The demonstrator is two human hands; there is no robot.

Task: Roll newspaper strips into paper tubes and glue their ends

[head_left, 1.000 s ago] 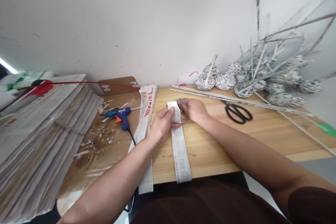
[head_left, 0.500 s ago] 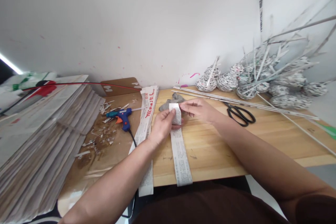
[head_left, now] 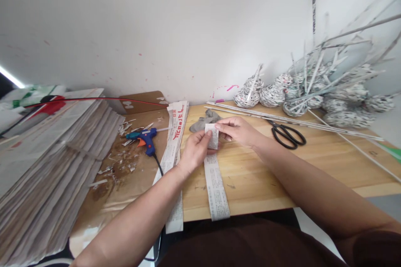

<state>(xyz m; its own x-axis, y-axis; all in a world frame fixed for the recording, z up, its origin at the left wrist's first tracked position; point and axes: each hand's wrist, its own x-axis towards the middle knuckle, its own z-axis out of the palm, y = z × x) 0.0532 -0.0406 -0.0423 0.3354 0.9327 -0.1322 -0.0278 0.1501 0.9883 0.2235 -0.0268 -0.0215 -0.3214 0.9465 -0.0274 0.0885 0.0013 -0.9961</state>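
Between my hands is the upper end of a newspaper strip (head_left: 216, 187), whose lower part lies down the wooden board to the front edge. My left hand (head_left: 197, 146) is closed on it, thumb on top and fingers beneath. With thumb and fingers together, my right hand (head_left: 236, 130) pinches the strip's top right corner. Just behind the hands lies a crumpled grey cloth (head_left: 205, 120), partly covered by them. More newspaper strips with red print (head_left: 175, 133) lie in a pile to the left of my left hand.
A blue glue gun (head_left: 147, 137) rests on brown, scrap-strewn covering beside a tall newspaper stack (head_left: 62, 162). Black scissors (head_left: 286, 133) lie right of my hands, near long paper sticks (head_left: 282, 120). Several woven paper gourd shapes (head_left: 272, 94) stand along the wall.
My right hand's fingers have come onto the strip's top corner. The held end has shifted slightly right and tilted a little; my left hand keeps its grip.
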